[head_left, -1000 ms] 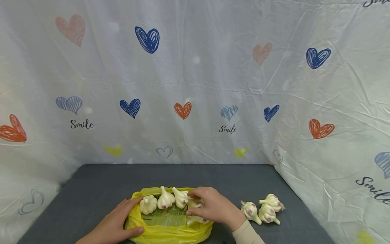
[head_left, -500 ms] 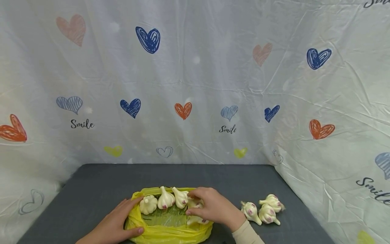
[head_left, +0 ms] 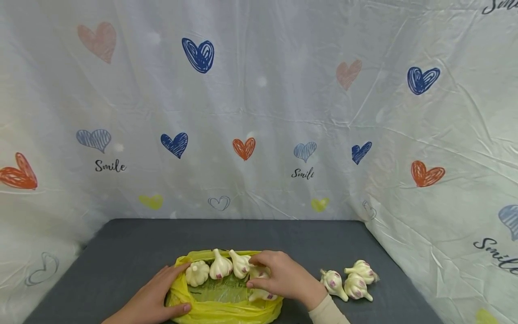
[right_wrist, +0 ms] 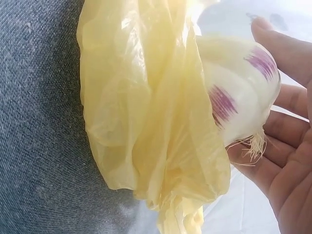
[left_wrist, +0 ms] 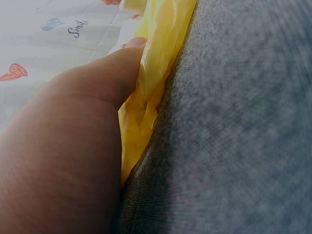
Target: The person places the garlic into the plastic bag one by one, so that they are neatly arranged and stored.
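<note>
A yellow plastic bag [head_left: 226,312] lies with its mouth spread wide on the dark table. Inside, several garlic bulbs line its far and right sides, among them a left one [head_left: 197,273] and a stem-up one [head_left: 220,265]. My left hand [head_left: 149,294] holds the bag's left end, thumb at the front and fingers at the rim. At the right end, my right hand [head_left: 285,276] holds a garlic bulb [head_left: 259,272] between thumb and fingers, partly hidden by them. Nearer me lies another bulb [head_left: 263,295]; the right wrist view shows a purple-streaked garlic bulb [right_wrist: 243,87] with roots against the bag.
To the right of the bag, three garlic bulbs [head_left: 351,281] lie grouped on the dark cloth-covered table [head_left: 133,243]. A pale curtain [head_left: 267,99] printed with hearts and "Smile" hangs behind the table and along its sides.
Both hands, the bag and the garlic bulbs keep their places. Only the head view has tilted very slightly.
</note>
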`<state>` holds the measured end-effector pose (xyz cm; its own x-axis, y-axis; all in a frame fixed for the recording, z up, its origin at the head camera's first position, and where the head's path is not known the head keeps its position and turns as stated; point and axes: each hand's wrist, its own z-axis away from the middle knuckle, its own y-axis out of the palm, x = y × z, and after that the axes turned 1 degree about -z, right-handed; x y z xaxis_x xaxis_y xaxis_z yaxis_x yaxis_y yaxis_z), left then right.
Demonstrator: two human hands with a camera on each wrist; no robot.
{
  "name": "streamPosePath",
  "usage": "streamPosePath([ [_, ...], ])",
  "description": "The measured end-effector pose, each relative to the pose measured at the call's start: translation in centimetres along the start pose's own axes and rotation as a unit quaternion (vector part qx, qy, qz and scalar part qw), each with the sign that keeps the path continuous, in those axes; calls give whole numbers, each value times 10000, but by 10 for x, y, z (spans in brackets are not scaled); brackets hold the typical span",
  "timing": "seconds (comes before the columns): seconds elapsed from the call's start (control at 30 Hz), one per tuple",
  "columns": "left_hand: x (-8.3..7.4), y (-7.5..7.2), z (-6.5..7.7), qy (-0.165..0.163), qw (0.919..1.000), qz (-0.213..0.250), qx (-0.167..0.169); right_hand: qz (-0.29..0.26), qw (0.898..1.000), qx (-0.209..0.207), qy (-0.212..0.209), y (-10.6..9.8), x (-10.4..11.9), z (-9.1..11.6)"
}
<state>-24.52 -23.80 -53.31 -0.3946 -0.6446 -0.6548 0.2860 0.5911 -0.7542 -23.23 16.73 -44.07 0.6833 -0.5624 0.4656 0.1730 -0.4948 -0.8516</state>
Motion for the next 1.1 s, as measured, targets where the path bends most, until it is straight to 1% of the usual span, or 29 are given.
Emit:
streamPosePath([
  [0.1, 0, 1, 0, 25, 10000, -28, -24, 51, 10000, -18, -44, 0, 0, 1],
  [0.33, -2, 0, 2, 11, 9999, -109, -39, -7, 10000, -53, 1, -2, 4, 2],
  [0.6, -9, -1, 3, -97, 9998, -197, 28, -4, 9999, -121, -48, -2, 1, 3],
  [0.8, -13, -1, 6, -80, 9998, -191, 43, -75, 9999, -55, 93, 0, -1, 3],
  [0.97, -12, 0, 7, 3, 9996, -253, -90, 14, 9999, -88, 79, 3, 0, 1],
  [1.1, -11, 1, 8, 3, 9995, -241, -184, 77, 9999, -96, 69, 3, 2, -1],
])
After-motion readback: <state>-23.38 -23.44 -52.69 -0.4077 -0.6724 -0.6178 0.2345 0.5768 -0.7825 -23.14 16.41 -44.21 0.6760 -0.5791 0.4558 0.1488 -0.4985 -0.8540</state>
